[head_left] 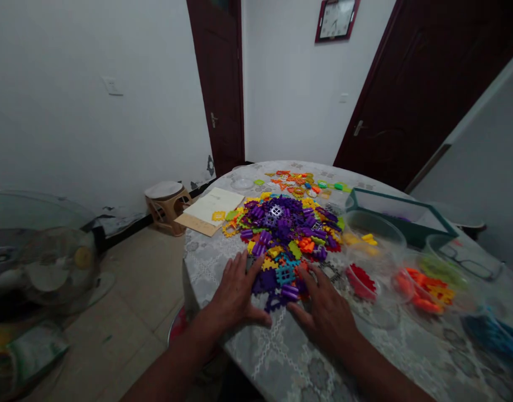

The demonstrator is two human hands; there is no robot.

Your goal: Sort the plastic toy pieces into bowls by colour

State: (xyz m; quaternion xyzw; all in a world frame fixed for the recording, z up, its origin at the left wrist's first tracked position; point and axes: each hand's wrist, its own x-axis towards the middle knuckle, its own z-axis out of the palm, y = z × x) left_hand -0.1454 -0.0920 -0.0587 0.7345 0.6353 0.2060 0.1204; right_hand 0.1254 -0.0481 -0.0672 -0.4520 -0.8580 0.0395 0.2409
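A heap of plastic building pieces (283, 215), mostly purple with yellow, orange, red, teal and lime ones, lies on the table in front of me. My left hand (237, 290) rests at the heap's near left edge, fingers spread. On the near right edge lies my right hand (325, 301), also with fingers apart. Between them sit a teal window-shaped piece (285, 274), a purple cylindrical piece (289, 292) and flat purple pieces (267, 281). Both hands touch or nearly touch the outer pieces; exact contact is hard to tell.
Clear bowls at right hold red pieces (360, 282) and orange pieces (426, 290). Behind them stands a green-rimmed box (407, 215); glasses (474, 265) lie beside it. A paper sheet (214, 202) is at left. More small pieces (296, 181) lie at the far side of the patterned tablecloth (264, 346).
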